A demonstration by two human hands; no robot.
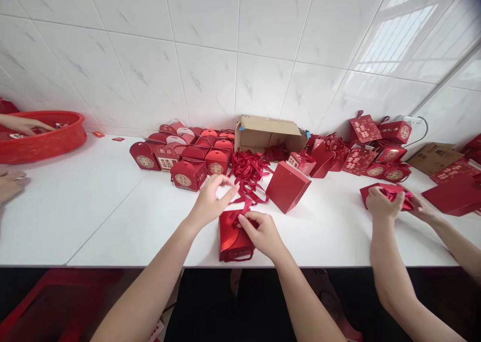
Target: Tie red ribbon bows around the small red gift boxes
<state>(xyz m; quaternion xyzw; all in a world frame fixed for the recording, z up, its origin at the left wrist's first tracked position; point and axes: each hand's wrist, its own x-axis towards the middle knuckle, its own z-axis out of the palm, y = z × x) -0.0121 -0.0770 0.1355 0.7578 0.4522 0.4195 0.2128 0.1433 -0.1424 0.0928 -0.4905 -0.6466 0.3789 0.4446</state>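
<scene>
A red gift box [229, 237] lies near the front edge of the white table, its corded handle toward me. My right hand [261, 232] pinches the red ribbon [246, 207] over the top of this box. Just above and left of it is my left hand [214, 199], thumb and fingers apart with a gap between them and nothing visible held. Behind both hands a pile of loose red ribbons [250, 169] spreads out of an open cardboard box [270, 126]. A tilted red box [287, 187] stands right of the pile.
Rows of red boxes [190, 174] stand at the back left, beyond which is a red basin [45, 144] with another person's hand. More boxes and bags [363, 159] are stacked at the back right. Another person's hands hold a red box [368, 192] at the right.
</scene>
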